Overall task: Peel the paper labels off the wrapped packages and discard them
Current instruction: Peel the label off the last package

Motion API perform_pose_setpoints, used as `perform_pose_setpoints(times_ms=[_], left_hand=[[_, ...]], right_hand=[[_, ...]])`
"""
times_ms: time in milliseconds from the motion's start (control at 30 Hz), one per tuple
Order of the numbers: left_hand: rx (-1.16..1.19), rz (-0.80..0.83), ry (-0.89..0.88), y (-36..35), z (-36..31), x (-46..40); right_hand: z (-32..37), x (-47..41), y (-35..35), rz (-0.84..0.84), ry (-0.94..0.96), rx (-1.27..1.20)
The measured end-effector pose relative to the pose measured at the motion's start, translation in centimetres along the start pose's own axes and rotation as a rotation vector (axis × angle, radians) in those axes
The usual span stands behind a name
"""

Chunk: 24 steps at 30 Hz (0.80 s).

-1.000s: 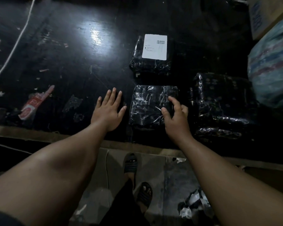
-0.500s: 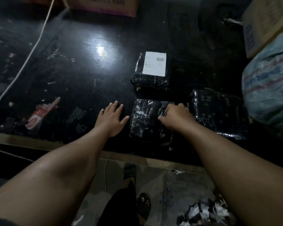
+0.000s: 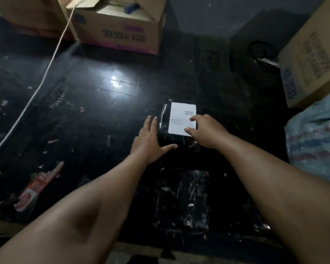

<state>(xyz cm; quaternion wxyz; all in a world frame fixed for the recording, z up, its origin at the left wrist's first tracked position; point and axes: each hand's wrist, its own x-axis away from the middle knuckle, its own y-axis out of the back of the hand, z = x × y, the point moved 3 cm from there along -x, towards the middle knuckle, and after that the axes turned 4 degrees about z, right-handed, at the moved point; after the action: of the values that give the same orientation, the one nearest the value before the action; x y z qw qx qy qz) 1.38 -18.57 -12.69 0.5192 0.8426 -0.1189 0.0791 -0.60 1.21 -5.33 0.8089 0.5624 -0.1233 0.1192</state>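
Both hands are out over the far package [image 3: 176, 128] now, the black-wrapped one lying on the dark desk [image 3: 95, 115] straight ahead of the person, beyond the nearer package [image 3: 183, 199] that sits between the forearms. The white paper label [image 3: 180, 119] lies on top of the far package, toward its right side, long axis running away from the person, short edges near and far. The left hand [image 3: 150, 141] lies flat with straight fingers along the package's left edge, thumb spread across the near edge, bracing and holding nothing. The right hand [image 3: 204, 130] is the nearer one to the label: it sits over the label's right edge, fingers curled, thumb tip at the near right corner and a fingertip on the paper further up. Whether a corner is actually pinched yet, I cannot tell; nothing looks lifted. So the peel looks set to start from that right edge or near right corner, pulling leftward across the short width while the left hand pins the wrap. Count: two wrapped packages in view, one label showing, none visible on the nearer package. Around them, two cardboard boxes [image 3: 120, 29] at the back, a third box [image 3: 311, 60] on the right, one woven sack [image 3: 316, 138], one white cord [image 3: 46, 71], and a red wrapper [image 3: 37, 187] on the left.
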Motion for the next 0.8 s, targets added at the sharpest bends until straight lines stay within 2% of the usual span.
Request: perform_pose_setpoints(times_ms=[267,433,667,800], left_hand=[[0.153,0.127,-0.096,-0.5,-0.8,-5.0],[0.29,0.128,-0.157,-1.1,-0.6,-6.5],[0.369,0.284,-0.158,-2.0,0.0,-7.5],[0.424,0.274,-0.147,-2.8,0.3,-7.5]], right_hand=[[-0.9,-6.2,0.1,0.028,-0.07,-0.011],[-1.4,-9.3,0.3,0.024,-0.097,-0.044],[-1.9,-12.7,0.3,0.059,-0.14,-0.016],[-1.9,-13.5,0.2,0.064,-0.177,0.086]])
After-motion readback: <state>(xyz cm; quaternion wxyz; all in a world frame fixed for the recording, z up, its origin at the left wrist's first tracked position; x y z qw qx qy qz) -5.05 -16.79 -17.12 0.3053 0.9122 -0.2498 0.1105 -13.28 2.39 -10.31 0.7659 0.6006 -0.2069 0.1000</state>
